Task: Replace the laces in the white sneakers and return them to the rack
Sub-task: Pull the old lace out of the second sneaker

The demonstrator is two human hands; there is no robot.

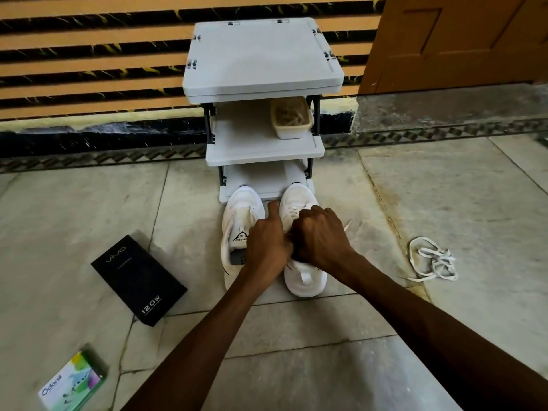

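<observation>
White sneakers point(240, 213) by rack point(261, 57); left hand point(268, 243), right hand point(321, 237) curled over one, grip's contents hidden.

The scene is lit dimly and evenly; only soft shadows are cast. Straight lines are bent toward the frame edges, and the striped wall point(89, 63) at upper left is blurred.

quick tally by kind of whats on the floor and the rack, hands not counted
white sneakers: 2
boxes, one black and one green, on the floor: 2
loose lace bundle: 1
rack: 1
tub on the rack: 1
total: 7
</observation>
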